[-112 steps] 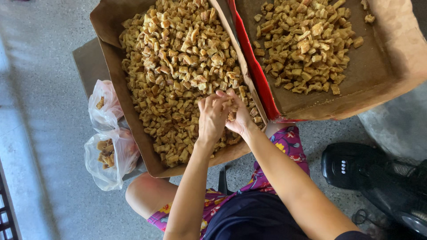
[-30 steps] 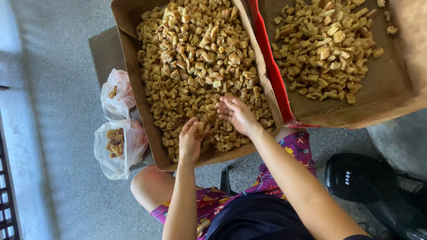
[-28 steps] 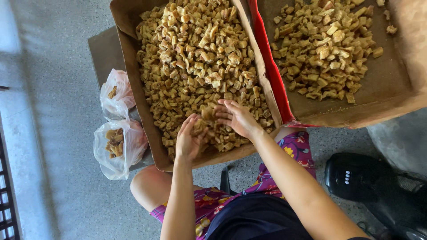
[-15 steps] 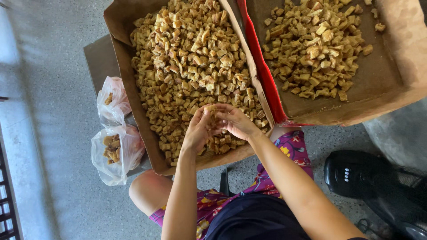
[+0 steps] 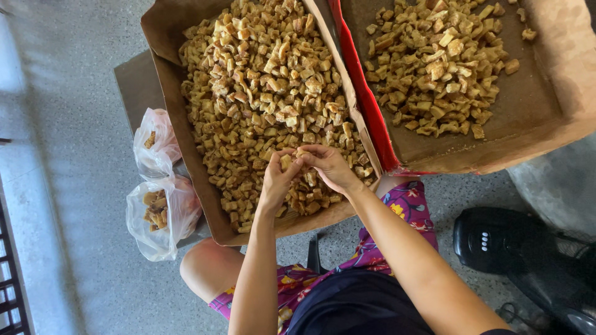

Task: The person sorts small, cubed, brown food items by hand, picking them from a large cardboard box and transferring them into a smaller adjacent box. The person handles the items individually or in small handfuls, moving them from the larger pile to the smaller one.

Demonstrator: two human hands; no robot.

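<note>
Both hands met over the near end of the left box (image 5: 186, 155), the left hand (image 5: 277, 181) and right hand (image 5: 328, 166) pinching one golden chunk (image 5: 287, 162) between their fingertips, lifted clear of the heap (image 5: 267, 93) as if for inspection. Two bags (image 5: 162, 211) sat beside it.

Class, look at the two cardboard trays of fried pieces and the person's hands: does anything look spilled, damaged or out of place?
Nothing stands out. The golden pieces all lie inside the left tray and right tray; none shows on the floor. Both hands, left hand and right hand, meet over one piece.
</note>
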